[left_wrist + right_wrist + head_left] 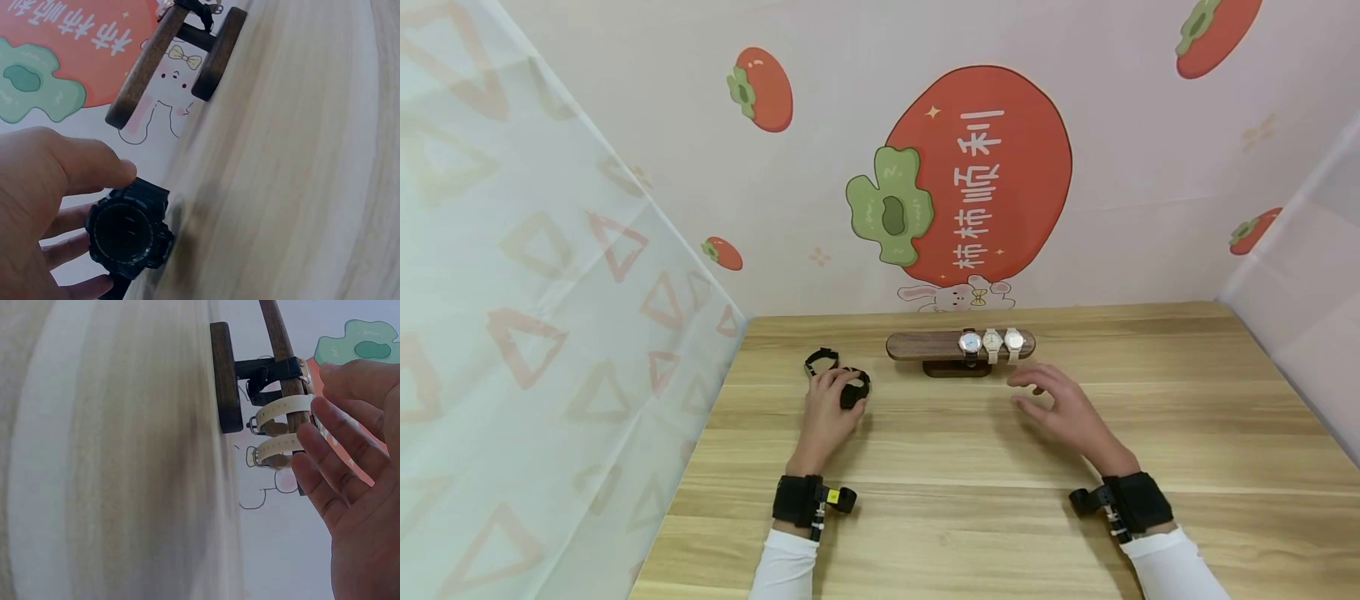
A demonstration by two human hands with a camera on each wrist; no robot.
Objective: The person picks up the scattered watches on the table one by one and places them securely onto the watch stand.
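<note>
My left hand (831, 412) is at the left of the table, its thumb and fingers about a black digital wristwatch (128, 234). In the left wrist view the thumb lies on the strap and the other fingers are behind the watch. Just beyond that hand lies a second black strap or watch (822, 358), partly hidden. My right hand (1067, 412) hovers with loosely bent fingers, holding nothing, in front of the right end of a dark wooden watch stand (917, 346). On the stand's bar sit a dark-strapped watch (970, 342) and two pale-strapped watches (992, 341) (1013, 340).
The light wooden table (955, 533) meets a printed back wall (820, 200) just behind the stand. A patterned side panel (572, 333) bounds the left, and a pale panel (1315, 267) the right. The stand's small base (957, 369) juts toward the front.
</note>
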